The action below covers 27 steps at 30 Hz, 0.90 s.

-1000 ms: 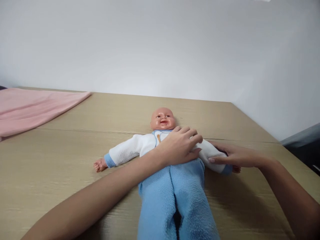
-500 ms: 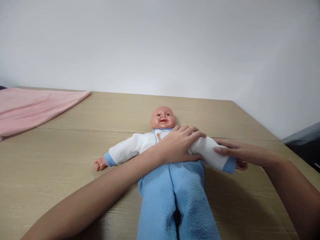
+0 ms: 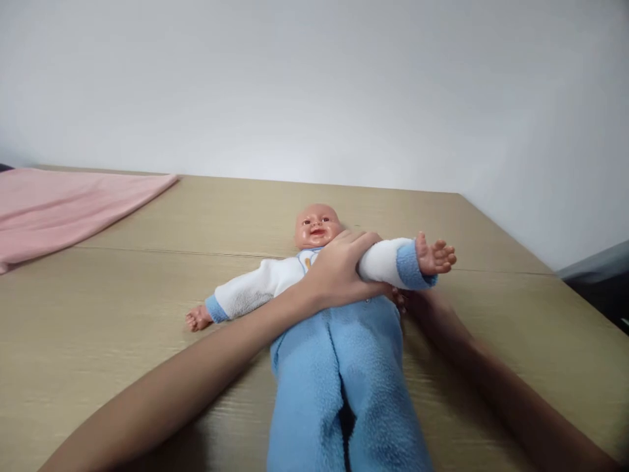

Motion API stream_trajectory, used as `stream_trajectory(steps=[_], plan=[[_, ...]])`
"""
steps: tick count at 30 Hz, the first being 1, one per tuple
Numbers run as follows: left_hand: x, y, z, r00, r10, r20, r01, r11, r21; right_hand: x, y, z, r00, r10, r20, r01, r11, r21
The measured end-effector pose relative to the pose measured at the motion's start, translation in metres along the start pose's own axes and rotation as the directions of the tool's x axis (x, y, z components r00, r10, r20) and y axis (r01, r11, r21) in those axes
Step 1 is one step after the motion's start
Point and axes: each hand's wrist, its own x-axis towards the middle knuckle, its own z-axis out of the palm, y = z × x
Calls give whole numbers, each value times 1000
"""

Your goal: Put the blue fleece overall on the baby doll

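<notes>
A baby doll (image 3: 339, 367) in a white and blue fleece suit lies on its back, its head toward the wall. My left hand (image 3: 339, 269) is wrapped round the upper part of the doll's sleeve on the right side, over its chest and shoulder. That doll arm (image 3: 388, 262) is raised, with its small plastic hand pointing up and outward. My right hand (image 3: 405, 301) reaches in low beside the doll's right-side flank, under the raised arm. Most of its fingers are hidden behind the doll. The doll's other arm (image 3: 246, 288) lies stretched out on the table.
The wooden table (image 3: 122, 328) has a seam running across it. A pink cloth (image 3: 63, 210) lies at its far left. Behind stands a pale wall (image 3: 314, 92), and a dark object (image 3: 602, 282) is past the table's right edge.
The doll's right-side arm has gone from pointing down and outward to raised. My left hand has closed round its sleeve, and my right hand has moved leftward underneath, against the doll's side.
</notes>
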Motion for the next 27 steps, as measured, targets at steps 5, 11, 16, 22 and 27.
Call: stream_trajectory(steps=[5, 11, 16, 22, 27], plan=[[-1, -2, -3, 996, 9, -87, -15, 997, -72, -11, 12, 14, 998, 66, -23, -57, 962, 268], [1, -2, -12, 983, -56, -176, 20, 979, -202, -11, 3, 16, 1000, 17, -14, -12, 956, 292], [0, 1, -16, 963, -126, -240, 46, 948, -315, -20, -13, 16, 995, -20, 94, 4, 986, 165], [0, 6, -20, 892, -362, -272, 198, 852, -485, -33, -16, 23, 971, -148, 190, 101, 967, 234], [-2, 5, -23, 835, -451, -314, 186, 770, -611, -48, -16, 43, 974, -194, 115, 125, 890, 438]])
